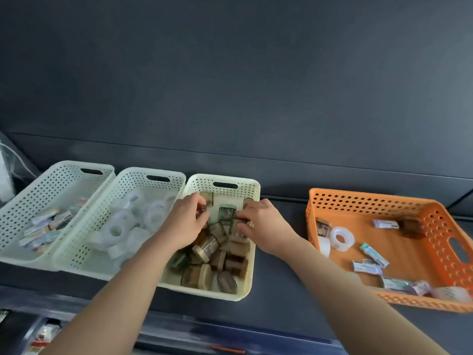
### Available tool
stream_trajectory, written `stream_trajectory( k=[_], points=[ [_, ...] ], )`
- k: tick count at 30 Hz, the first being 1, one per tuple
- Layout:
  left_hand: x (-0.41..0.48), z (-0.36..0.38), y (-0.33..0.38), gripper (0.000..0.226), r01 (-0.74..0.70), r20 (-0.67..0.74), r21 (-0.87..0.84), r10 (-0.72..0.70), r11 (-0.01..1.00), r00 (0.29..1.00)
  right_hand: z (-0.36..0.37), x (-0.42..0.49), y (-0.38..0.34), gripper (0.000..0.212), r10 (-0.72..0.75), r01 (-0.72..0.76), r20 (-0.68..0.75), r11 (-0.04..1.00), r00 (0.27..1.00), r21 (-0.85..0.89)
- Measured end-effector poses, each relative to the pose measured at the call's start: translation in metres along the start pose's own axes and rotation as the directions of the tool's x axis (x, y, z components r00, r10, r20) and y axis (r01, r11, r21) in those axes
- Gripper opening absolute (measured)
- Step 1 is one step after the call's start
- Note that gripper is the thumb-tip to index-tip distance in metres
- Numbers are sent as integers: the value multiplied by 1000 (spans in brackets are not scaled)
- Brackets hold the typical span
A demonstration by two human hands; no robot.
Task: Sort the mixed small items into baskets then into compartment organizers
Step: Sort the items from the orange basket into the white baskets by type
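Observation:
Three cream perforated baskets stand side by side on a dark shelf. The right cream basket [252, 190] holds several brown and clear small boxes [204, 248]. My left hand [186, 221] and my right hand [261, 221] are both inside it, fingers curled round small boxes near its far end. The middle basket [151, 175] holds clear tape rolls [116, 228]. In the left basket [64, 167] lie flat packets [48, 224]. An orange basket [384, 201] on the right holds a tape roll [341, 238], several packets and a brown item [409, 226].
A dark wall rises right behind the baskets. A strip of dark shelf [281, 252] separates the cream baskets from the orange one. A plastic bag [7, 170] sits at the far left. A lower drawer with packaged items [43, 336] shows at the bottom left.

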State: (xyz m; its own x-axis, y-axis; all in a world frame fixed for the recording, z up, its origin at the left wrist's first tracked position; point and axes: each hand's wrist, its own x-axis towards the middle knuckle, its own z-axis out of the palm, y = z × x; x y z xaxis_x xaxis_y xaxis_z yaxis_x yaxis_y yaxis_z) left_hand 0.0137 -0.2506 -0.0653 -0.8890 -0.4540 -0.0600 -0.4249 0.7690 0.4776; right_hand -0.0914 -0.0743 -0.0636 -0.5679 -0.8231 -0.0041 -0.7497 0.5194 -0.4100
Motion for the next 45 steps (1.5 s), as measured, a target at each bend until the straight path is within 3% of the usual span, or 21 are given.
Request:
stream_trajectory(
  k=[6, 11, 15, 20, 24, 30, 34, 37, 40, 42, 45],
  points=[
    [1, 7, 15, 37, -97, -143, 75, 107, 992, 984, -20, -37, 18, 39, 40, -22, -152, 993, 988, 117],
    [-15, 26, 92, 20, -267, -232, -136, 232, 954, 945, -63, -100, 76, 32, 184, -151, -224, 976, 957, 158],
    [-12, 61, 159, 17, -375, -94, -207, 363, 904, 927, -95, -141, 140, 33, 357, -334, -166, 930, 919, 151],
    [-5, 103, 220, 21, -415, 108, -180, 437, 892, 893, -95, -151, 204, 19, 494, -493, 17, 864, 869, 100],
    [1, 123, 245, 22, -390, 209, -137, 411, 911, 887, -81, -134, 224, 33, 440, -450, 168, 893, 882, 27],
    [5, 150, 278, 37, -413, 425, 47, 356, 909, 832, -88, -135, 249, 26, 372, -387, 219, 922, 902, 28],
    [6, 164, 294, 34, -490, 487, 220, 340, 843, 804, -107, -154, 267, 7, 311, -339, 221, 935, 924, 103],
    [6, 167, 300, 26, -533, 519, 270, 345, 802, 782, -118, -166, 271, 9, 258, -311, 287, 937, 923, 160],
    [7, 164, 297, 12, -525, 509, 177, 379, 833, 773, -125, -173, 266, 22, 180, -255, 397, 956, 900, 143],
    [8, 160, 292, 7, -433, 503, 28, 361, 901, 785, -129, -174, 263, 22, 149, -220, 492, 971, 858, 90],
    [5, 158, 285, 20, -339, 521, -46, 312, 940, 794, -131, -175, 260, 30, 175, -215, 604, 977, 777, -6]
  ],
)
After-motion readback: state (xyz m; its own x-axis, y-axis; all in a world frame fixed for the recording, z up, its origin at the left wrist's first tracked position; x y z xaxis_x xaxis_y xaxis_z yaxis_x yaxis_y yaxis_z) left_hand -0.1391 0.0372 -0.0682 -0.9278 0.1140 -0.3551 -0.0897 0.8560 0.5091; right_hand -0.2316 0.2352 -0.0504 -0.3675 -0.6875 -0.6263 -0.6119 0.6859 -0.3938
